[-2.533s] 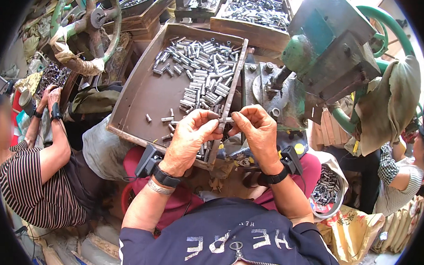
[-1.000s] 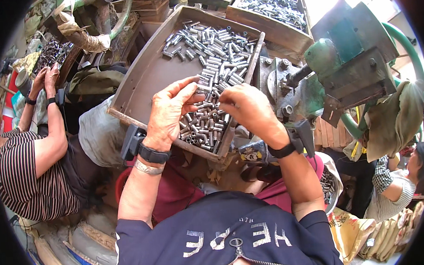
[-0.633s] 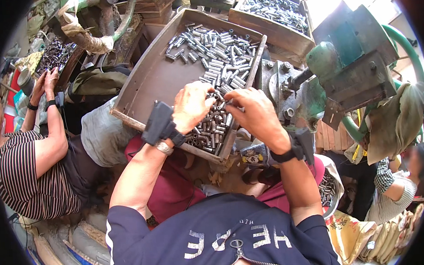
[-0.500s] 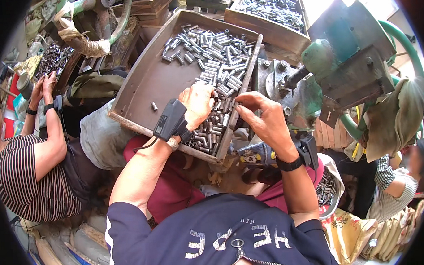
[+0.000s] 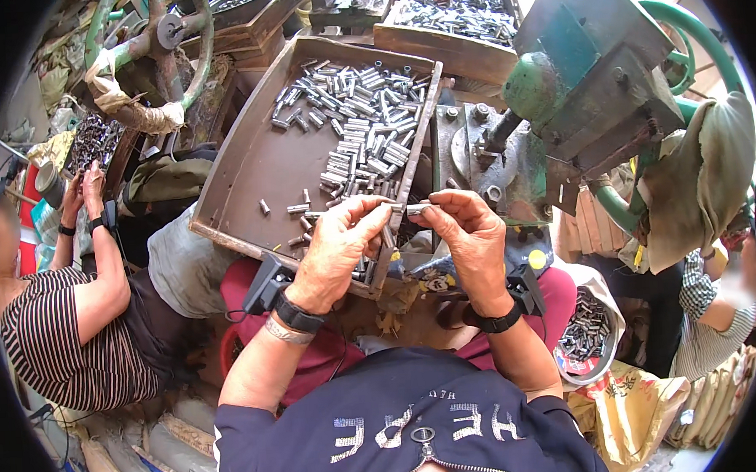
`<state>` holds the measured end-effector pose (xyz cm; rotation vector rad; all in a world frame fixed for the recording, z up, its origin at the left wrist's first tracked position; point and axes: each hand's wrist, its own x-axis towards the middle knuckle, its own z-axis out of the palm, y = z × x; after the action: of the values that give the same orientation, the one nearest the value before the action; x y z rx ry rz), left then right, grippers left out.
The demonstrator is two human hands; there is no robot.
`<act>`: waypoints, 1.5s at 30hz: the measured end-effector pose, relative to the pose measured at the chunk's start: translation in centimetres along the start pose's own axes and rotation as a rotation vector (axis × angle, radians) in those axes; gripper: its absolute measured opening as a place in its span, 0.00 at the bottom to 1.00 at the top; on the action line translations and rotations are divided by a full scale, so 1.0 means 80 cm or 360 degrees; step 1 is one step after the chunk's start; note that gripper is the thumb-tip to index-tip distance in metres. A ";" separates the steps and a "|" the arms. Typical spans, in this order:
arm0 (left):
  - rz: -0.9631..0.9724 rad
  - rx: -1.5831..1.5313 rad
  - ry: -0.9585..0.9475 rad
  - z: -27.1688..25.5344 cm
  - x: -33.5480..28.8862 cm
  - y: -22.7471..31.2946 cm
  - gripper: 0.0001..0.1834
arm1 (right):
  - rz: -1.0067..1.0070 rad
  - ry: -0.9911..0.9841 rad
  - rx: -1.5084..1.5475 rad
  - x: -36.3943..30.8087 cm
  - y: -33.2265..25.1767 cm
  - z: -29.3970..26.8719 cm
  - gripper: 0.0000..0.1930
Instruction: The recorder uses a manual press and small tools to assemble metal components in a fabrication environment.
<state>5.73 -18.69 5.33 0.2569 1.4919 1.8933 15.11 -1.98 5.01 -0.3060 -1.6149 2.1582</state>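
Observation:
Over the right wall of a shallow wooden tray (image 5: 242, 115), my two hands meet nearly fingertip to fingertip. My right hand (image 5: 474, 244) pinches a shiny metal sleeve (image 5: 416, 209) between thumb and forefinger. The fingers of my left hand (image 5: 338, 253) are closed on a small, darker metal sleeve (image 5: 396, 207), its end facing the other piece; my fingers partly cover both. Many loose metal sleeves (image 5: 364, 118) lie heaped along the tray's far and right sides, and some are hidden under my left hand.
A green machine press (image 5: 532, 86) stands right of the tray, with a ring-shaped part (image 5: 493, 194) on its bed. Beside my right knee is a bucket (image 5: 607, 365) of metal parts. A co-worker in stripes (image 5: 70, 334) sits left; another tray (image 5: 446, 47) of parts lies beyond.
My left hand has come up out of the sleeves in the tray to its right wall, close to my right hand. A metal sleeve now shows at my right fingertips. The whole view has shifted slightly.

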 end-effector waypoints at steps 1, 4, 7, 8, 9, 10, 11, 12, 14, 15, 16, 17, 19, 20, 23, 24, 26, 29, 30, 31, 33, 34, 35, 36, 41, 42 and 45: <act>-0.0002 0.0002 -0.0006 0.004 -0.001 -0.005 0.12 | -0.0002 0.0012 0.0008 -0.002 -0.001 0.000 0.11; 0.0007 -0.0192 -0.0028 0.015 -0.004 -0.014 0.13 | -0.0009 0.0055 0.0076 -0.006 -0.001 0.001 0.10; 0.0122 -0.0187 0.0072 0.028 -0.007 -0.015 0.11 | 0.0092 0.0110 0.0121 -0.009 0.001 -0.003 0.10; 0.0120 -0.0187 0.0070 0.031 -0.008 -0.013 0.11 | 0.0122 0.0121 0.0114 -0.010 0.002 -0.005 0.10; 0.0149 -0.0049 0.0125 0.034 -0.010 -0.011 0.11 | 0.0153 0.0133 0.0107 -0.010 0.002 -0.007 0.10; 0.0178 0.0088 0.0181 0.037 -0.012 -0.009 0.11 | 0.0154 0.0134 0.0107 -0.010 0.001 -0.009 0.10; 0.0176 0.0089 0.0180 0.038 -0.012 -0.009 0.11 | 0.0193 0.0091 0.0117 -0.010 -0.001 -0.010 0.11; 0.0274 0.0233 0.0220 0.038 -0.011 -0.009 0.11 | 0.0232 0.0048 0.0128 -0.010 -0.003 -0.012 0.11; 0.0371 0.0377 0.0259 0.042 -0.012 -0.007 0.11 | 0.0293 0.0014 0.0188 -0.008 -0.008 -0.016 0.11; 0.0493 0.0519 0.0265 0.045 -0.013 -0.006 0.11 | 0.0352 -0.0021 0.0249 -0.007 -0.009 -0.018 0.10; 0.0614 0.0662 0.0271 0.048 -0.014 -0.003 0.11 | 0.0351 -0.0020 0.0250 -0.007 -0.009 -0.018 0.10; 0.0615 0.0664 0.0269 0.050 -0.015 0.000 0.11 | 0.0262 -0.0022 0.0156 -0.007 -0.009 -0.018 0.10; 0.0286 0.0240 0.0152 0.053 -0.018 0.007 0.12 | 0.0170 -0.0019 0.0059 -0.008 -0.011 -0.018 0.09; 0.0286 0.0239 0.0144 0.052 -0.017 0.009 0.12 | 0.0069 -0.0020 -0.0066 -0.009 -0.014 -0.018 0.08; 0.0169 0.0360 -0.0057 0.056 -0.001 0.015 0.13 | -0.0155 -0.0004 -0.0434 -0.012 -0.017 -0.025 0.08; 0.0170 0.0356 -0.0075 0.058 0.006 0.013 0.13 | -0.0273 0.0006 -0.0674 -0.013 -0.019 -0.030 0.08; 0.0171 0.0383 -0.0217 0.059 0.017 0.010 0.13 | -0.0100 -0.0017 -0.0776 -0.016 -0.050 -0.033 0.09; 0.0219 0.0524 -0.0078 0.075 0.054 0.015 0.13 | -0.1437 0.0012 -0.1873 -0.033 -0.092 -0.049 0.19; 0.0255 0.0556 0.0017 0.069 0.073 0.008 0.13 | -0.1258 0.0054 -0.2172 -0.051 -0.142 -0.051 0.20; 0.0370 0.0654 0.0033 0.073 0.102 -0.006 0.13 | -0.1257 0.0064 -0.2199 -0.047 -0.174 -0.075 0.20; 0.0452 0.0866 0.0154 0.090 0.141 -0.014 0.14 | -0.2245 0.1652 -0.2212 -0.012 -0.227 -0.135 0.34; 0.0504 0.0931 0.0238 0.092 0.157 -0.023 0.14 | -0.2026 0.1700 -0.2411 0.006 -0.254 -0.154 0.33; 0.0525 0.0983 0.0247 0.103 0.171 -0.028 0.14 | -0.1806 0.1769 -0.2623 0.012 -0.291 -0.172 0.31; 0.0549 0.1041 0.0286 0.106 0.183 -0.031 0.14 | -0.1824 0.1773 -0.2620 0.013 -0.322 -0.193 0.31; 0.0319 0.0386 0.0221 0.113 0.201 -0.043 0.09 | -0.0650 0.1018 -0.1995 0.022 -0.386 -0.174 0.27; 0.0320 0.0386 0.0219 0.112 0.205 -0.049 0.09 | -0.0587 0.0953 -0.1829 0.027 -0.388 -0.168 0.26; 0.0441 0.0746 0.0266 0.123 0.210 -0.050 0.09 | -0.0747 0.1016 -0.1988 0.024 -0.385 -0.195 0.24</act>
<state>0.44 -0.18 0.41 0.5551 2.0994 1.7784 26.18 19.44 29.79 -0.7590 -2.0802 0.4135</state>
